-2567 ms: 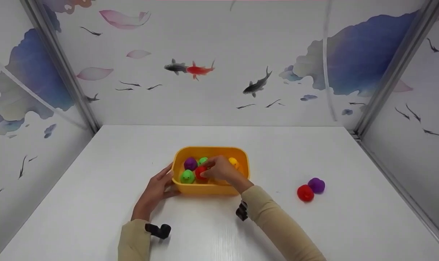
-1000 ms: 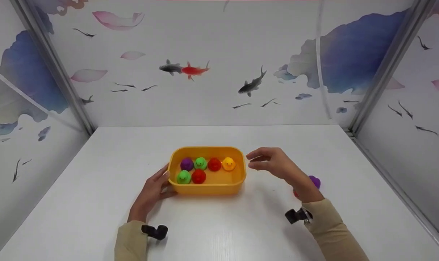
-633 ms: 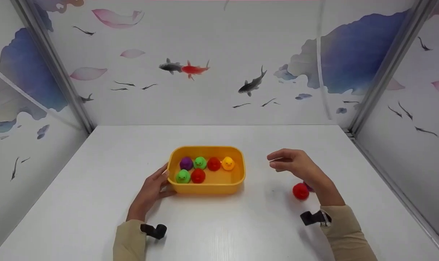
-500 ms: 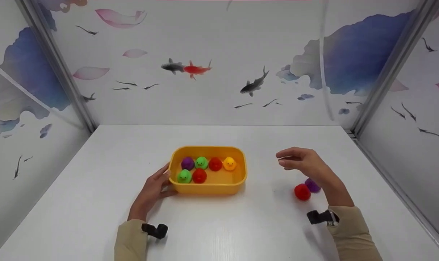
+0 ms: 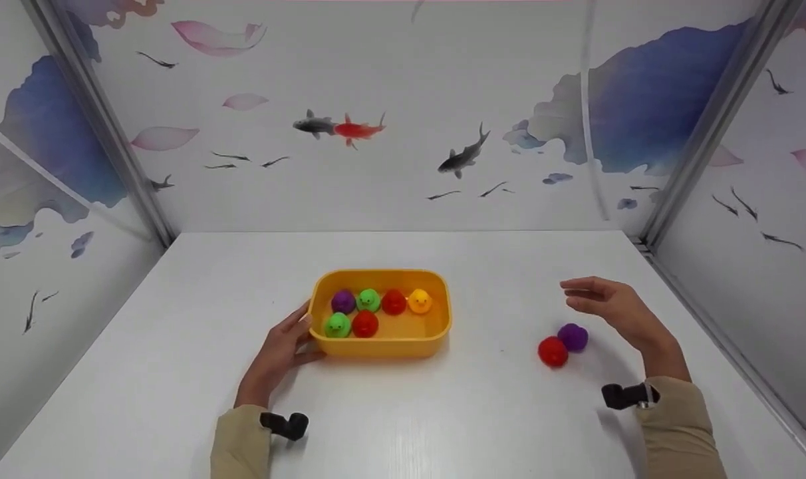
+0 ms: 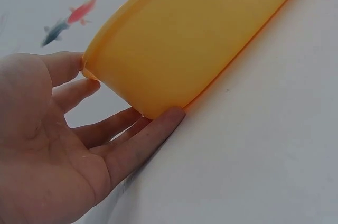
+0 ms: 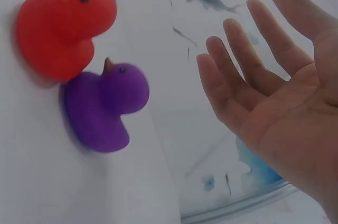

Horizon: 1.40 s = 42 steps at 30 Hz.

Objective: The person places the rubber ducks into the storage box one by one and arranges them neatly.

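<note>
My left hand point(image 5: 280, 356) touches the left end of a yellow plastic bin point(image 5: 380, 347), its fingertips against the wall and rim in the left wrist view. Inside the bin stand small rubber ducks: a purple duck point(image 5: 343, 302), two green ones, two red ones and a yellow duck point(image 5: 420, 302). To the right on the table lie a red duck point(image 5: 552, 352) and a purple duck point(image 5: 572, 338), side by side. Above and right of that pair my right hand point(image 5: 619, 309) hovers with relaxed fingers, holding nothing. The right wrist view shows its palm point(image 7: 280, 97) beside both ducks.
A white table point(image 5: 443, 412) carries everything. Walls printed with fish and petals point(image 5: 376, 193) enclose it at the back and both sides, with metal posts at the corners. Each wrist wears a black camera point(image 5: 622, 396).
The right hand has let go of a red duck in the bin and moved right, past the two ducks on the table. The left hand stays at the bin.
</note>
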Tool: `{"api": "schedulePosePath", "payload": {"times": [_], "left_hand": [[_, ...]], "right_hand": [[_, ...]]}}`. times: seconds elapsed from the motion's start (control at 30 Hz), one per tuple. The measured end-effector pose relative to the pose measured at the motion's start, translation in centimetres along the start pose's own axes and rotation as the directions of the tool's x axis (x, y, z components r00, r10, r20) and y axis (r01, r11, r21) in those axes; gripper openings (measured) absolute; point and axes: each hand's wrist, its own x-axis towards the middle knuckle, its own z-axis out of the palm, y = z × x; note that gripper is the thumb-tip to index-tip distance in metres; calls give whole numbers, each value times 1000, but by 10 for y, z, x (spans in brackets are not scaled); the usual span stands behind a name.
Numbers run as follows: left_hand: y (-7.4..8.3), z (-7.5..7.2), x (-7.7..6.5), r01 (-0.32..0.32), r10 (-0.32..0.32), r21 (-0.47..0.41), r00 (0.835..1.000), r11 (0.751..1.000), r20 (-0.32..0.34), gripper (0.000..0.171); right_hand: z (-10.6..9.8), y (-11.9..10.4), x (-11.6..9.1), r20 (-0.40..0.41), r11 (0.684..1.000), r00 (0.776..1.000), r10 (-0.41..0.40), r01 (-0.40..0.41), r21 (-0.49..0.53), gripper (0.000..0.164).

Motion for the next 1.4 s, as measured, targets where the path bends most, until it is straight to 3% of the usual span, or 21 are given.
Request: {"api": "schedulePosePath", "payload": {"times": [0.27, 0.47, 0.8, 1.4], "left_hand": [[0, 1, 0, -10, 10, 25, 1000, 1000, -8, 51], [-1, 0, -1, -18, 18, 23, 1000, 1000, -11, 51], [1, 0, -2, 7, -7, 4, 1000, 1000, -6, 51], [4, 1, -2, 42, -42, -47, 999, 998, -2, 52]], "right_hand": [[-2, 33, -6, 19, 996, 996, 89, -89, 2, 64], [0, 45, -6, 69, 986, 984, 165, -167, 22, 67], [4, 50, -3, 136, 976, 967, 215, -215, -16, 69], [9, 46, -1, 151, 963, 953, 262, -248, -105, 63]]}}
